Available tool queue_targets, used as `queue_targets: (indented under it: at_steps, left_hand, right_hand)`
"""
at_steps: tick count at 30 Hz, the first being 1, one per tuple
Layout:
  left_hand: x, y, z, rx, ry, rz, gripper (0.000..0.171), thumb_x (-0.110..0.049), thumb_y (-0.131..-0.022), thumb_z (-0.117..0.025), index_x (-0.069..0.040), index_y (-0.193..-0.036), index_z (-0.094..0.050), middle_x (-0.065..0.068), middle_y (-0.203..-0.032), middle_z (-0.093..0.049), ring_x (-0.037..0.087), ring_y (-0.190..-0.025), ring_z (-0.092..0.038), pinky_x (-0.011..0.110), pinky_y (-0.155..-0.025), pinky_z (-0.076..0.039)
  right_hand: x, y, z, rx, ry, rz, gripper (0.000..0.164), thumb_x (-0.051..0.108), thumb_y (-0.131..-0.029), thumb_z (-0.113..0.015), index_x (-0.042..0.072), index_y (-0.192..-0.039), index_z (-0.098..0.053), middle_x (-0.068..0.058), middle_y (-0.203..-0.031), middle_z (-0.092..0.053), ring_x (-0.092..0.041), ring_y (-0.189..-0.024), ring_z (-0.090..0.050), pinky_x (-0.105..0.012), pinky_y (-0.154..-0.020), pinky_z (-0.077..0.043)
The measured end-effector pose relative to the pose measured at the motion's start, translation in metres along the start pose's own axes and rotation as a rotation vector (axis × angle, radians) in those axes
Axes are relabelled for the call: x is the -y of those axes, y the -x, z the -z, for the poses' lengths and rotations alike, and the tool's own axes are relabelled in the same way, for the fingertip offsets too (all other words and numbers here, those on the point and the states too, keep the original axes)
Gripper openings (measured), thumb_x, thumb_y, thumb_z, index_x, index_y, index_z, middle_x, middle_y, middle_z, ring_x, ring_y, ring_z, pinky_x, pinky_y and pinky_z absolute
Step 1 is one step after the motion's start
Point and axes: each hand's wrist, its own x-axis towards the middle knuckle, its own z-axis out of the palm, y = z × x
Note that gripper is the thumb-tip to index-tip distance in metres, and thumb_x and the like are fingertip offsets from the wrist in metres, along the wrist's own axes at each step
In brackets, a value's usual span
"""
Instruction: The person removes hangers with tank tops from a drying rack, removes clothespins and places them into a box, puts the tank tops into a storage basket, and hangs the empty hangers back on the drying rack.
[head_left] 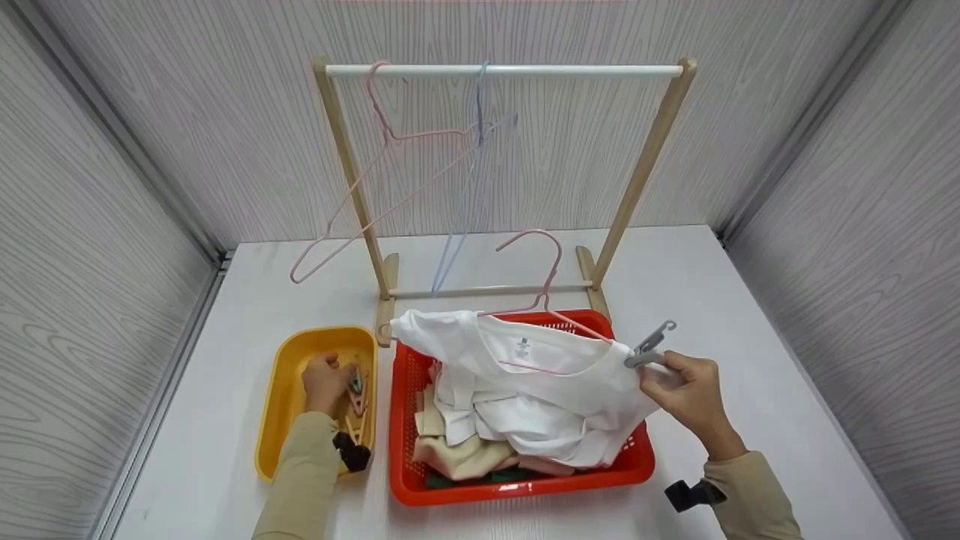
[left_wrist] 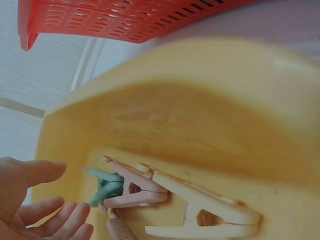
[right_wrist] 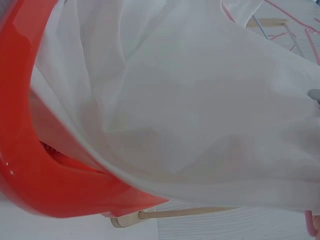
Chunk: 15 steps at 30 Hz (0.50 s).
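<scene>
My left hand [head_left: 324,384] is inside the yellow bin [head_left: 274,405]. Its fingers are apart and loosely bent beside a green clothespin [left_wrist: 107,186], holding nothing. Close by lie a pink clothespin [left_wrist: 137,187] and a larger cream clothespin [left_wrist: 210,212]. At the right, my right hand [head_left: 694,390] pinches a grey clothespin [head_left: 646,358] at the shoulder of a white shirt [head_left: 555,394]. A pink hanger [head_left: 551,281] runs through the shirt's neckline, its hook standing up. The shirt's lower part drapes into the red basket [head_left: 517,491].
Behind the basket stands a rack with wooden posts and a white rail [head_left: 585,71]. A second pink hanger [head_left: 431,184] and a blue hanger [head_left: 465,187] hang from it. Beige cloth [head_left: 461,456] lies in the basket under the shirt. Walls enclose the white table [head_left: 750,420].
</scene>
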Motion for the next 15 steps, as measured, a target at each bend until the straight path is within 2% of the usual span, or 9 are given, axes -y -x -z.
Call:
queue_targets:
  at_steps: [4,8,15]
  left_hand:
    - [-0.002,0.001,0.001,0.041,0.046,0.035,0.053,-0.011,-0.095,-0.055,0.012,-0.14,-0.039,0.034,-0.143,-0.042,0.046,-0.132,-0.044,0.052,-0.111,-0.04]
    - [-0.005,0.001,0.002,0.046,0.07,0.051,0.051,-0.01,-0.095,-0.055,0.012,-0.139,-0.04,0.033,-0.142,-0.043,0.044,-0.13,-0.046,0.051,-0.111,-0.041]
    - [-0.015,0.004,0.001,0.017,0.034,0.011,0.046,-0.009,-0.094,-0.055,0.012,-0.133,-0.047,0.033,-0.135,-0.05,0.043,-0.124,-0.051,0.05,-0.107,-0.044]
  right_hand:
    - [0.0,0.0,0.0,-0.001,0.014,0.002,0.021,-0.021,-0.057,-0.07,-0.006,-0.072,-0.068,-0.019,-0.059,-0.064,-0.004,-0.047,-0.036,-0.006,-0.048,-0.038]
    - [0.001,0.0,0.001,-0.002,0.016,0.004,0.021,-0.021,-0.057,-0.07,-0.006,-0.071,-0.068,-0.017,-0.057,-0.064,-0.004,-0.046,-0.035,-0.006,-0.047,-0.038]
    - [0.006,-0.003,0.0,-0.012,0.017,-0.001,0.022,-0.024,-0.055,-0.067,-0.008,-0.069,-0.066,-0.017,-0.053,-0.058,-0.002,-0.047,-0.032,-0.012,-0.042,-0.033]
